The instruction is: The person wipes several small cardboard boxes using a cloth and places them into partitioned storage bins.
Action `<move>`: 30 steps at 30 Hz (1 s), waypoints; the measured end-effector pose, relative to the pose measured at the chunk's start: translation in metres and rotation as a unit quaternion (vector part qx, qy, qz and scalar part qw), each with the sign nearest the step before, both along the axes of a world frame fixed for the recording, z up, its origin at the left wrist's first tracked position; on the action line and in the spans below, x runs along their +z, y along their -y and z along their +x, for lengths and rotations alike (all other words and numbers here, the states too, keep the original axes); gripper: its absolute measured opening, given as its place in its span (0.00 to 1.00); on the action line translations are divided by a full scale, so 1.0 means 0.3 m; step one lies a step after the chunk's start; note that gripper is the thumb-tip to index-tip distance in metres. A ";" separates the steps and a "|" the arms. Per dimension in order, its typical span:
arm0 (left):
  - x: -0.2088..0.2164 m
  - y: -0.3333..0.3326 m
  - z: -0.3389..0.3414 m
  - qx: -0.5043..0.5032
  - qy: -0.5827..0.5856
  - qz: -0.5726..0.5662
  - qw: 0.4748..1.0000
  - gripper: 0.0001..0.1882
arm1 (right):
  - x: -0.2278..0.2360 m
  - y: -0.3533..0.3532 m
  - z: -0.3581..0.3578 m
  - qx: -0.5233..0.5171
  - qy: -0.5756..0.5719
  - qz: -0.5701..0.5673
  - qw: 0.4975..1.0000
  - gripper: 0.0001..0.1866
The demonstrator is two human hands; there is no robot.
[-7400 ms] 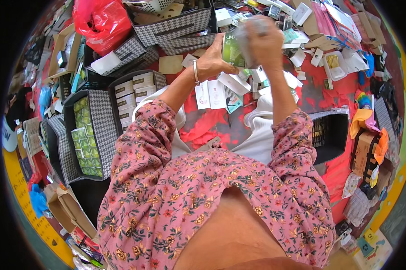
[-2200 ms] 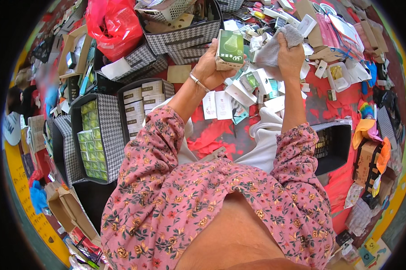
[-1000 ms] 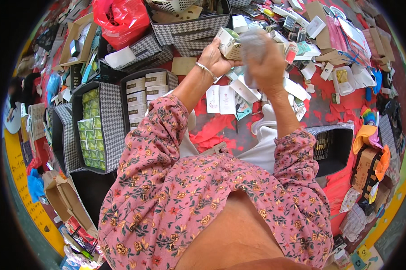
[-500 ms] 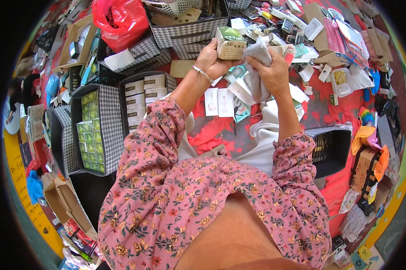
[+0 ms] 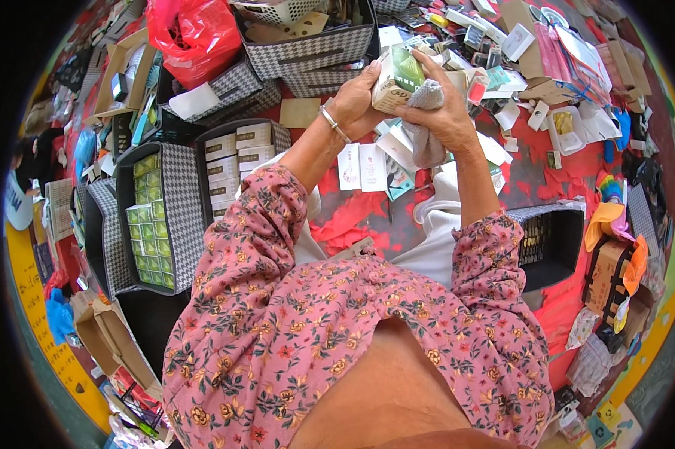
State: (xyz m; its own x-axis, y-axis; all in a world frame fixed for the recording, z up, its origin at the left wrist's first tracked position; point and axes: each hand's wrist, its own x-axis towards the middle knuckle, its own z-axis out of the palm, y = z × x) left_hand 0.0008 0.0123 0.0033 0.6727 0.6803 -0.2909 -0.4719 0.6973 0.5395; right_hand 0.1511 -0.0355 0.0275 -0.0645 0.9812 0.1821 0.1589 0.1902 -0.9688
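Since half a second ago, the right hand point(image 5: 448, 114) has come in against the green-and-tan box point(image 5: 406, 72), which now leans over. From where I stand, the box sits between both hands, above some loose white cartons point(image 5: 373, 167): the left hand's point(image 5: 356, 102) fingers clamp its left side, while the right hand's fingers reach along its right edge, gripping a grey cloth point(image 5: 426, 147) that hangs below. Both forearms stretch forward and slant inward, with a bracelet point(image 5: 335, 125) round the left wrist. Off to the person's left, a houndstooth bin point(image 5: 185, 217) holds stacked green boxes point(image 5: 153, 248); a second bin point(image 5: 281, 135) beside it holds white boxes point(image 5: 224, 169). Over right, a dark bin point(image 5: 556, 271) holds small dark-and-gold things point(image 5: 533, 242).
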 end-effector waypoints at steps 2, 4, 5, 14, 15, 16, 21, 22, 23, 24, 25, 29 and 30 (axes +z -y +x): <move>-0.010 -0.003 -0.002 -0.003 -0.006 0.019 1.000 0.25 | 0.014 0.000 0.005 0.001 -0.027 -0.027 0.999 0.42; -0.017 0.002 0.003 -0.004 -0.007 0.038 0.999 0.24 | 0.003 0.001 0.011 -0.011 -0.007 -0.023 1.000 0.40; -0.020 -0.003 0.005 0.004 -0.027 0.067 0.997 0.24 | 0.003 0.003 0.010 -0.016 -0.011 -0.023 1.000 0.40; 0.000 -0.011 -0.027 -0.016 -0.063 0.232 0.971 0.35 | 0.012 -0.002 0.017 -0.033 -0.090 -0.067 0.993 0.36; -0.006 -0.009 -0.028 -0.014 -0.120 0.286 0.951 0.38 | 0.013 0.001 0.019 -0.029 -0.089 -0.071 0.993 0.35; 0.000 -0.014 -0.027 -0.012 -0.121 0.264 0.957 0.43 | 0.019 0.005 0.019 -0.034 -0.093 -0.075 0.992 0.35; -0.013 -0.029 -0.028 -0.011 -0.177 0.322 0.930 0.41 | 0.030 0.013 0.020 -0.040 -0.094 -0.070 0.992 0.34; -0.013 -0.029 -0.030 -0.007 -0.194 0.332 0.923 0.41 | 0.034 0.013 0.017 -0.035 -0.097 -0.072 0.992 0.33; -0.014 -0.030 -0.032 0.002 -0.208 0.345 0.915 0.40 | 0.042 0.015 0.012 -0.031 -0.101 -0.074 0.992 0.33; -0.017 -0.031 -0.031 0.011 -0.221 0.359 0.907 0.39 | 0.047 0.016 0.009 -0.028 -0.104 -0.075 0.991 0.32; -0.019 -0.032 -0.030 0.020 -0.234 0.372 0.898 0.39 | 0.045 0.016 0.008 -0.027 -0.112 -0.076 0.990 0.32; -0.028 -0.040 -0.032 0.039 -0.246 0.388 0.887 0.36 | 0.042 0.020 0.006 -0.019 -0.109 -0.076 0.991 0.30; -0.026 -0.043 -0.027 0.041 -0.226 0.367 0.901 0.38 | 0.045 0.022 0.009 -0.018 -0.098 -0.075 0.992 0.29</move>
